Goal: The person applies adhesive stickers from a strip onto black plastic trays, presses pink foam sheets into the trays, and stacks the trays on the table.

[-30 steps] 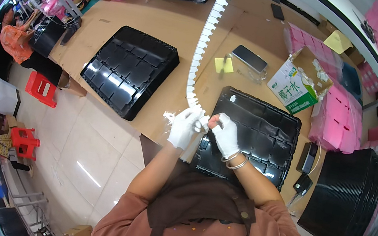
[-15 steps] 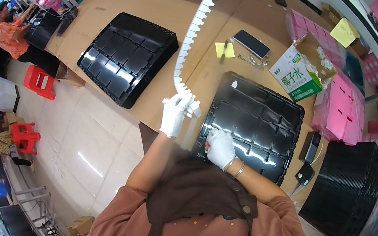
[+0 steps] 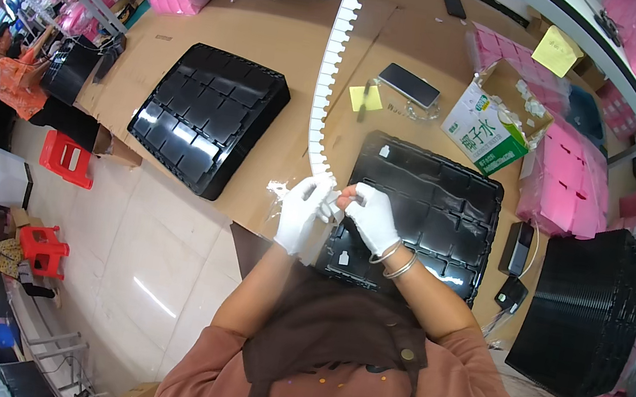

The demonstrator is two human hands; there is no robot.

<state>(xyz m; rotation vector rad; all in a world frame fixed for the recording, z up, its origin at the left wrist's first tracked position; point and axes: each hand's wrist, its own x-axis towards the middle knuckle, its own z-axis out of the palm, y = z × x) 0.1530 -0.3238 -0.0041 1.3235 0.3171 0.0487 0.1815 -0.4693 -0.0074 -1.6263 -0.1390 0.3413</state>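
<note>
A long white strip of die-cut labels (image 3: pixel 326 75) runs down from the far edge of the table to my gloved left hand (image 3: pixel 300 216), whose fingers are closed on its near end. My gloved right hand (image 3: pixel 373 220) meets it there, bare fingertips pinching at a white label (image 3: pixel 336 211); the fingers partly hide it. Beneath the right hand lies a black plastic tray (image 3: pixel 436 188) with a grid of raised blocks. Two small white labels sit on it, an upper label (image 3: pixel 384 151) near the far left corner and a lower label (image 3: pixel 344 258) near the near left corner.
A second black tray (image 3: pixel 211 111) lies to the left. Beyond the near tray are a phone (image 3: pixel 409 85), a yellow note (image 3: pixel 365 98) and an open carton (image 3: pixel 478 132). Pink packs (image 3: pixel 566 184) and a black tray stack (image 3: pixel 582 315) stand right. Co-workers are at far left.
My right hand has lifted off the tray and moved up and left to the strip's end, uncovering the lower label on the tray. My left hand stays on the strip.
</note>
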